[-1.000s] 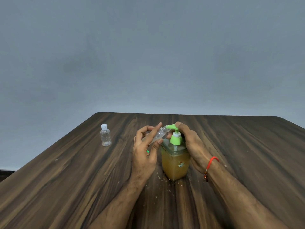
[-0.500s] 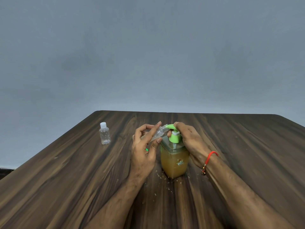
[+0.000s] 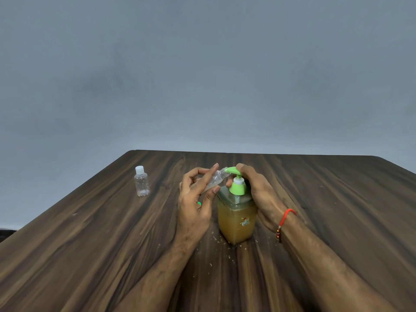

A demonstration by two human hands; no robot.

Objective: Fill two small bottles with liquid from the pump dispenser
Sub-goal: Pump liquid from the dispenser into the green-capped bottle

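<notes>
Amber liquid fills most of the square pump dispenser standing nearest me on the dark wood-grain table, pale crumbs scattered round its base. From my remote seat I judge the job barely begun: my right hand wraps the dispenser's far side, one finger laid on the green pump head, and whether it is pressing down I cannot tell. My left hand pinches a small clear bottle between thumb and fingers, tilted with its open neck touching the green spout; it appears nearly empty, with perhaps a thin film of liquid low inside, though the blur leaves that uncertain. A speck of green shows in that palm, possibly the cap, but I cannot say. Farther off to the left, well apart from both hands, the second small bottle stands upright with its white cap on, seemingly empty. Both fills, then, look to be outstanding.
</notes>
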